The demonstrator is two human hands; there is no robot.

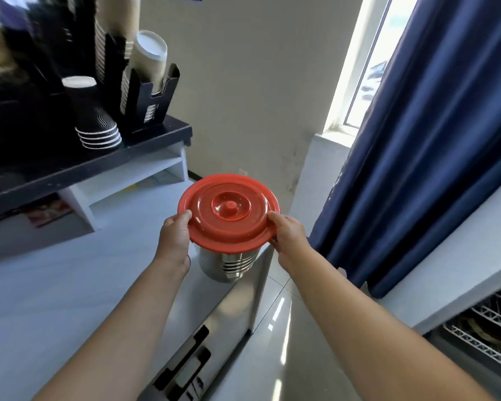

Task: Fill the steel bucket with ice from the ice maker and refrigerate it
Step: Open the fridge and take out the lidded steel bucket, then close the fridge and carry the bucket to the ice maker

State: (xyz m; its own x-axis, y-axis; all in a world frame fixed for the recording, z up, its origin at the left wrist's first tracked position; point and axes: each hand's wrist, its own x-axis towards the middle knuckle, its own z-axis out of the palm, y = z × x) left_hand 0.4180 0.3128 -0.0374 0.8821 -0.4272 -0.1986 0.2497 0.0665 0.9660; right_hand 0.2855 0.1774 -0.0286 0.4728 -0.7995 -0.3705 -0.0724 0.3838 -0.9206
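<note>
Your left hand [175,235] and right hand [288,235] pinch opposite edges of the red lid [229,209], thumbs on top and fingers curled beneath, with the steel bucket [232,261] directly under them. Expect the plastic lid to be light and slightly flexible. The ribbed steel looks stiff and slick, and heavy once iced, so clasp its body with both palms. Just past your right hand the counter [70,285] ends. The curtain [417,169] hangs further right and cups [99,125] stand up-left, with open room above.

Mouth of the steel bucket [229,264] out of sight beneath the red lid [229,224]; far-left cup stacks [15,50] blurred.
</note>
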